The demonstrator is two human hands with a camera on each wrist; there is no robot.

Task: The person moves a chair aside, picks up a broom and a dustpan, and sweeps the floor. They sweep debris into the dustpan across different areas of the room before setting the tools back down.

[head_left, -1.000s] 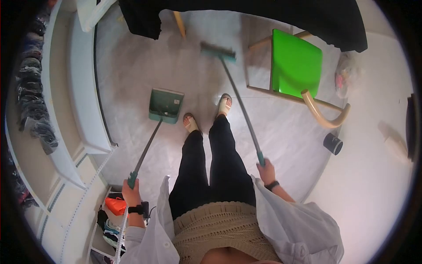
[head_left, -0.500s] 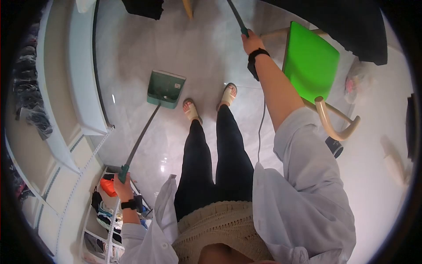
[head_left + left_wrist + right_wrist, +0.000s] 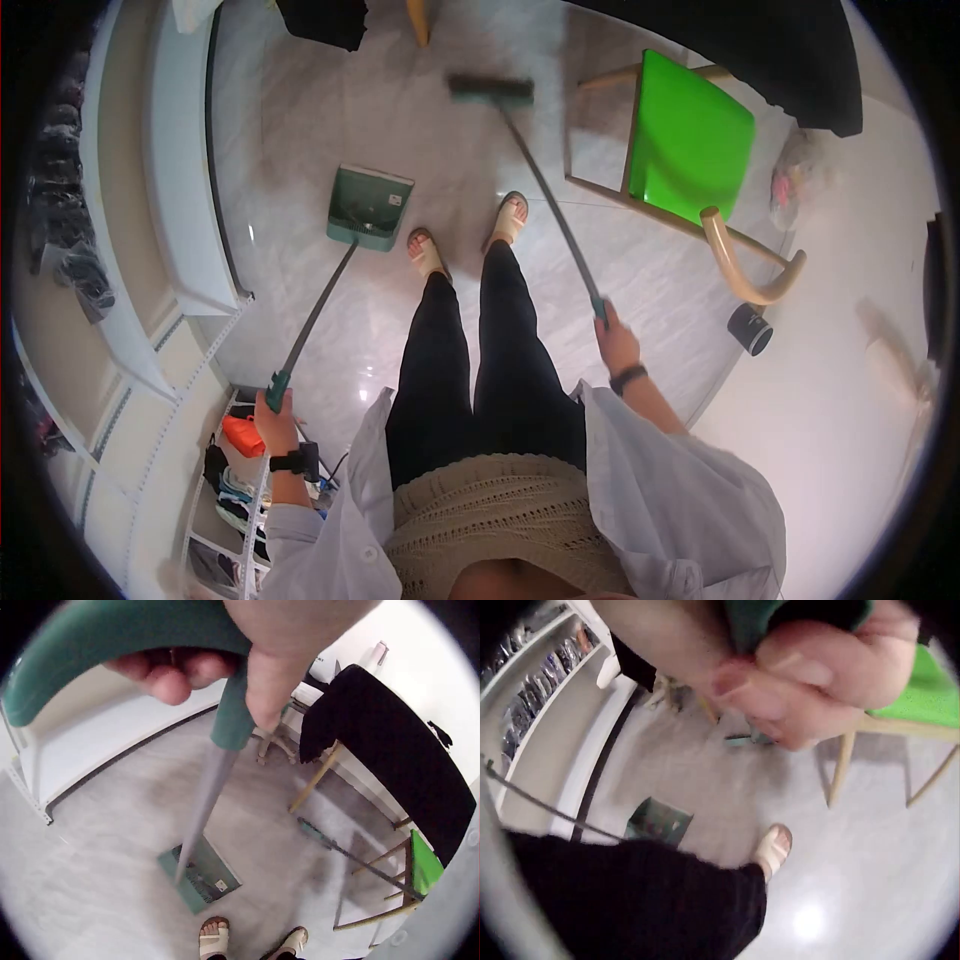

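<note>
My left hand [image 3: 276, 424] grips the green handle of a long-handled dustpan [image 3: 370, 205]. Its pan lies on the grey floor left of my feet, with some small debris inside. In the left wrist view the thumb and fingers wrap around the green grip [image 3: 235, 712]. My right hand [image 3: 617, 345] holds the green end of a broom's grey pole. The broom [image 3: 490, 90] has its dark-bristled head on the floor ahead, beyond my feet and to the right of the pan. In the right wrist view, curled fingers [image 3: 802, 690] close around the handle.
A green-seated wooden chair [image 3: 690, 140] stands at the right, beside a black-draped table [image 3: 760, 60]. A dark cylindrical container [image 3: 750, 330] sits by the right wall. White shelves [image 3: 180, 180] with bagged goods line the left. My sandalled feet [image 3: 428, 255] are between pan and chair.
The right hand reached far forward with the broom, then drew back toward the body, bringing the broom head into view again. The left hand and dustpan stay nearly in place.
</note>
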